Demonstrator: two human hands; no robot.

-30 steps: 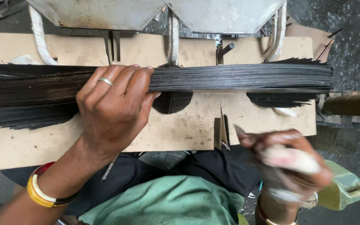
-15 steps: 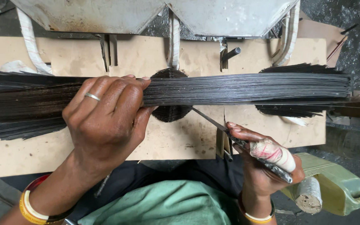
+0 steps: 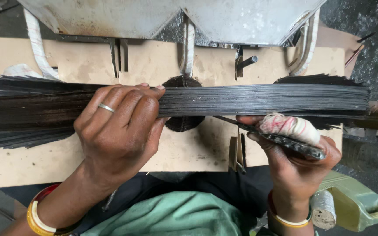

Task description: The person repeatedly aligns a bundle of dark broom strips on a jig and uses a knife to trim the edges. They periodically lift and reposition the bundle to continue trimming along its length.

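A long bundle of thin black sticks (image 3: 263,99) lies across a pale wooden board (image 3: 66,61), left to right. My left hand (image 3: 119,126), with a ring and bangles on the wrist, presses down on the bundle near its middle, fingers curled over it. My right hand (image 3: 296,161) grips a dark flat blade (image 3: 246,126). Its thumb is wrapped in a white and red cloth. The blade's tip points left and sits right under the bundle, by a dark round hole in the board (image 3: 183,122).
A grey metal housing (image 3: 224,19) with white wrapped loops (image 3: 188,48) stands at the far edge of the board. Slots and metal pegs (image 3: 246,63) are set in the board. A green plastic can (image 3: 355,203) sits on the dark floor at the lower right.
My right hand came up from the lower right with the blade and brought its tip up under the bundle. My left hand stayed pressed on the sticks.
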